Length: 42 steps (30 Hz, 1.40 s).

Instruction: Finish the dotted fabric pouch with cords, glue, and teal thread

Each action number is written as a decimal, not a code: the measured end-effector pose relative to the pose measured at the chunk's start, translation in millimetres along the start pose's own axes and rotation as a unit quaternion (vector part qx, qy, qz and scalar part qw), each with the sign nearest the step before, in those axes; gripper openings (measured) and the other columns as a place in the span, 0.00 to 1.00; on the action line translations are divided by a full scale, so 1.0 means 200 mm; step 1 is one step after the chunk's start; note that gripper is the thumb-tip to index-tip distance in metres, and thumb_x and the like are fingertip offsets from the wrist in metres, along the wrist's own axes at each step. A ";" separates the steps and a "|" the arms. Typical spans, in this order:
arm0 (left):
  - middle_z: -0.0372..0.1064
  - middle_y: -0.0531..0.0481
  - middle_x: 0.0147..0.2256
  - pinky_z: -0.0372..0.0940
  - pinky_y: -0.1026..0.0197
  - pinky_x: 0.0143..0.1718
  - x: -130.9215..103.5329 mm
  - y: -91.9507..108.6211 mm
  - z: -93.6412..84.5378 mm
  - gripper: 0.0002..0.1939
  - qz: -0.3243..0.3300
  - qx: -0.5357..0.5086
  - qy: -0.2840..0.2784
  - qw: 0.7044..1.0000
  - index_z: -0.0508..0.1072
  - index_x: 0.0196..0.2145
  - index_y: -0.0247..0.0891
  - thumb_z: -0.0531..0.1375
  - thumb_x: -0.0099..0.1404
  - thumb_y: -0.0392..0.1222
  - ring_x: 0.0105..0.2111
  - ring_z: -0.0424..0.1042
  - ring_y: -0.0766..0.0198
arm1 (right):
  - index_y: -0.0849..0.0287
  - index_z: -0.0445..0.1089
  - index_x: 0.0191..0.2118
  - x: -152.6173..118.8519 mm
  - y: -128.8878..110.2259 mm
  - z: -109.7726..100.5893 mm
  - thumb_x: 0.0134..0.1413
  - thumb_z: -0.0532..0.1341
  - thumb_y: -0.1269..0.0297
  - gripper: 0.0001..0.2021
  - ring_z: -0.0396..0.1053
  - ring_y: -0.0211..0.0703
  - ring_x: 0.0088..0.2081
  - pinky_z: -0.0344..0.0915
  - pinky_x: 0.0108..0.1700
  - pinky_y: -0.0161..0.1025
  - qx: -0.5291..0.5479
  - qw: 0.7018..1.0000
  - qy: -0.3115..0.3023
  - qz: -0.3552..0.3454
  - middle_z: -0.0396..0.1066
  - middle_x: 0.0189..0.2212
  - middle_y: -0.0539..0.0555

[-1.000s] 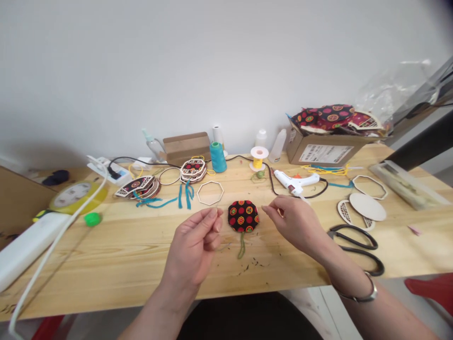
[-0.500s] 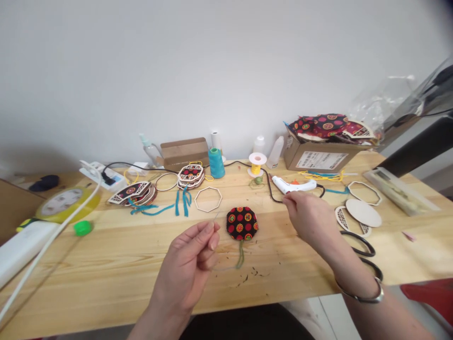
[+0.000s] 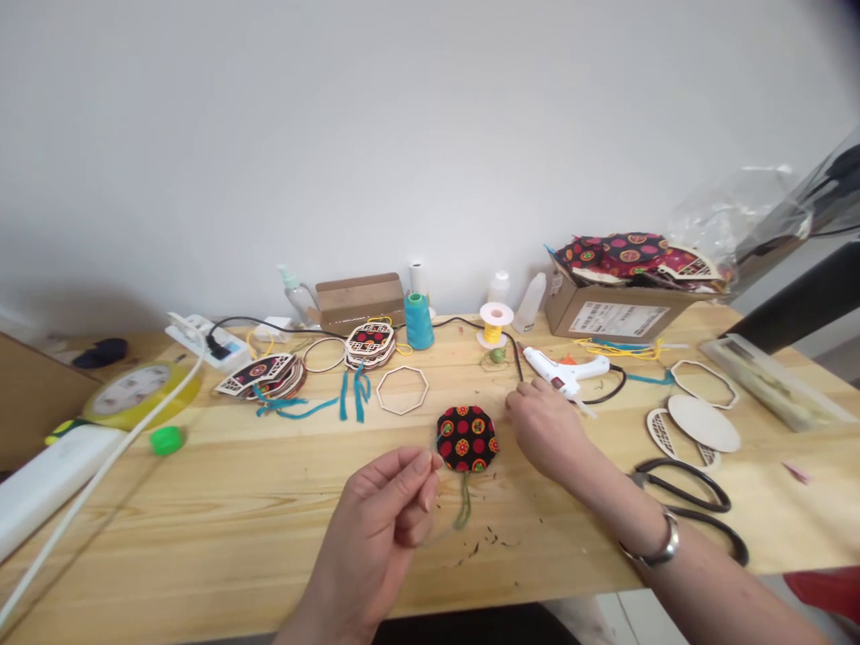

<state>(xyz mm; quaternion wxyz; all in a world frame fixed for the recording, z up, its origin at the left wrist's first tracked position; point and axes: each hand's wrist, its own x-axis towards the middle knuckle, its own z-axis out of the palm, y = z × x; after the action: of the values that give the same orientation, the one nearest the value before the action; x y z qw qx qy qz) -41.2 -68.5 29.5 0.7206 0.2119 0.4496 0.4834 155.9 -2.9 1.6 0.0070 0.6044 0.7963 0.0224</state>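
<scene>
A black octagonal fabric piece with red and flowered dots [image 3: 468, 439] lies on the table, a green cord loop [image 3: 463, 503] hanging from its lower edge. Left of it, my left hand [image 3: 390, 515] is raised with thumb and forefinger pinched on something thin, like a needle or thread. A faint thread trails below those fingers. My right hand [image 3: 547, 425] is on the right of the fabric piece, its fingers bent together and pointing left. Whatever is between them is too small to make out. Just behind that hand lies a white glue gun [image 3: 568, 372].
Black-handled scissors [image 3: 692, 493] and wooden shapes [image 3: 703, 423] lie at the right. Behind stand a teal thread cone [image 3: 418, 322], a yellow spool [image 3: 494, 331] and a cardboard box [image 3: 608, 313]. Patterned stacks [image 3: 372, 345], an octagonal ring [image 3: 401, 391] and a green cap [image 3: 166, 440] are left.
My right hand has moved left and down, from in front of the glue gun to beside the fabric piece. My left hand keeps its pinch. The view has shifted slightly.
</scene>
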 end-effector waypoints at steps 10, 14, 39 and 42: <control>0.58 0.56 0.17 0.41 0.73 0.15 0.02 0.01 -0.03 0.07 0.015 -0.024 0.017 0.999 0.75 0.26 0.32 0.67 0.50 0.39 0.16 0.45 0.79 | 0.60 0.67 0.29 -0.04 0.16 -0.16 0.57 0.51 0.69 0.09 0.63 0.46 0.35 0.59 0.37 0.40 0.119 0.953 0.270 0.071 0.69 0.29 0.57; 0.58 0.56 0.17 0.40 0.73 0.15 0.03 0.00 -0.03 0.08 0.008 -0.026 0.011 1.000 0.75 0.25 0.31 0.67 0.49 0.39 0.15 0.44 0.80 | 0.59 0.66 0.29 -0.07 0.22 -0.25 0.56 0.54 0.67 0.06 0.64 0.44 0.33 0.60 0.35 0.39 0.158 0.900 0.397 0.089 0.68 0.27 0.54; 0.64 0.54 0.18 0.42 0.70 0.16 0.06 0.03 0.20 0.08 0.135 0.075 -0.041 0.987 0.73 0.29 0.32 0.60 0.59 0.41 0.15 0.45 0.78 | 0.60 0.64 0.30 -0.20 -0.05 -0.43 0.55 0.52 0.78 0.09 0.60 0.38 0.33 0.58 0.38 0.37 0.288 0.924 0.137 -0.213 0.66 0.28 0.51; 0.61 0.56 0.16 0.41 0.70 0.15 0.07 -0.01 0.21 0.09 0.108 0.083 -0.051 0.989 0.72 0.28 0.32 0.60 0.59 0.42 0.14 0.45 0.78 | 0.61 0.64 0.28 -0.17 -0.05 -0.40 0.56 0.52 0.77 0.09 0.58 0.39 0.32 0.57 0.36 0.38 0.262 0.937 0.120 -0.199 0.65 0.27 0.52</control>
<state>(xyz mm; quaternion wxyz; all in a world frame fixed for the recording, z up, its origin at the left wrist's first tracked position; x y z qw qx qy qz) -1.7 -50.5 43.2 0.6659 0.3425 0.4252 0.5084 151.8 -41.2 81.0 -0.2427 0.4071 0.8728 -0.1168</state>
